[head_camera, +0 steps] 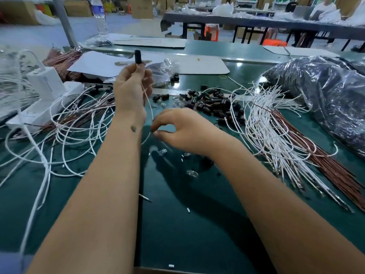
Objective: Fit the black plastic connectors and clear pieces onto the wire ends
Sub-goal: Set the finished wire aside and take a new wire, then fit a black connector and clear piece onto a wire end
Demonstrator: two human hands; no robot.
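My left hand (131,89) is raised above the green mat and grips a white wire (148,101) just below a black connector (138,56) fitted on its upper end. The wire curves down to my right hand (183,129), which pinches it lower down between thumb and fingertips. A heap of loose black connectors (213,103) lies beyond my right hand. Small clear pieces (163,152) lie scattered on the mat under and in front of it.
A fanned bundle of white and brown wires (276,139) lies at the right, beside a large dark plastic bag (325,91). Looped wires with connectors (75,123) pile up at the left near white boxes (47,86). A water bottle (99,16) stands at the back.
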